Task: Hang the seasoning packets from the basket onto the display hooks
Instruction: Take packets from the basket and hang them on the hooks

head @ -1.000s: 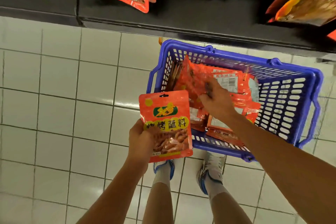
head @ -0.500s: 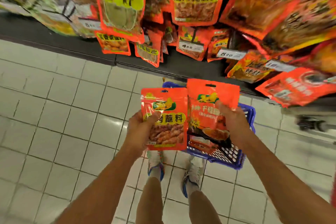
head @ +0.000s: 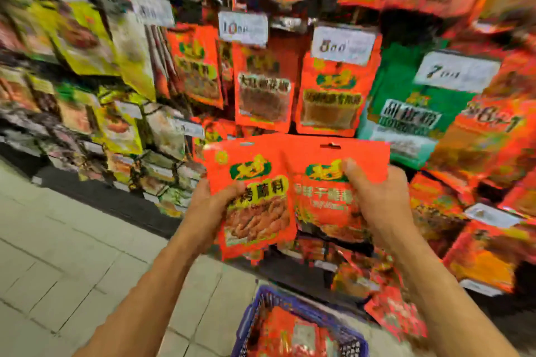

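Head view, blurred: the left hand [head: 213, 206] grips one orange seasoning packet [head: 255, 197] by its left edge, thumb curled over the front, while the right hand [head: 374, 200] pinches a second orange packet [head: 324, 182] just beside it at 3 o'clock, edges overlapping. Both are held up before the hanging display packets [head: 327, 90] at 12 o'clock; the blue basket [head: 249, 319] sits at 6 o'clock with more packets inside.

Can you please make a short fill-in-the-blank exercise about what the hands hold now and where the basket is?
1. The left hand grips one orange ____.
2. The right hand grips the ____ packet.
3. The basket on the floor is ____ in colour.
Missing words: packet; other; blue
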Motion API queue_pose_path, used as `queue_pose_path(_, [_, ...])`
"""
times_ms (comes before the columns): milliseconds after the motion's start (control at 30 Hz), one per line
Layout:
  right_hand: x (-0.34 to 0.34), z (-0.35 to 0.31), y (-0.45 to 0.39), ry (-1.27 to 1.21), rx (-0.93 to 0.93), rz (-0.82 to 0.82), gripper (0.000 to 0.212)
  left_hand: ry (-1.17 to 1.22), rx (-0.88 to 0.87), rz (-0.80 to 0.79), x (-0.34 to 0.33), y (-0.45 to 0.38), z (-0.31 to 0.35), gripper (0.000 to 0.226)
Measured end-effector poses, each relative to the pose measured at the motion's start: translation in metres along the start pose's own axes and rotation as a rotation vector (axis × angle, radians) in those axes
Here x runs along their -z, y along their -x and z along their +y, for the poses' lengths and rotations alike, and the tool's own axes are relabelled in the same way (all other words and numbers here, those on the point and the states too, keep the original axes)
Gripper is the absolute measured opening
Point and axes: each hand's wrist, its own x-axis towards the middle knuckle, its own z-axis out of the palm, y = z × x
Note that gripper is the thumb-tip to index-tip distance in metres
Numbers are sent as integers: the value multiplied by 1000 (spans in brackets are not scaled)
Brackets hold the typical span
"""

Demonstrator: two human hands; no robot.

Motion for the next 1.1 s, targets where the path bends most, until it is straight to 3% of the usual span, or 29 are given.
queue_pose_path(67, [-10, -58, -16, -37, 120, 18, 4, 0, -120, -5, 8, -11, 54, 41])
queue_pose_path(200, [-39, -151, -46, -96, 324, 69, 10, 10, -293, 8, 34, -35, 139, 43])
queue_pose_path(433, [-96, -233, -110, -238, 348, 169, 6, 66, -352, -47, 61, -71, 223, 42])
queue_pose_path(600, [-138, -265, -145, -235, 274, 161, 16, 21, -418, -123, 59, -89, 249, 17])
queue_pose_path(800, [-155, -282, -167, -227, 148, 228, 17, 32, -435, -156, 54, -102, 259, 13])
queue_pose_path(1100, [-166, -280, -176, -173, 147, 312, 19, 35, -412, -171, 57, -112, 251, 12])
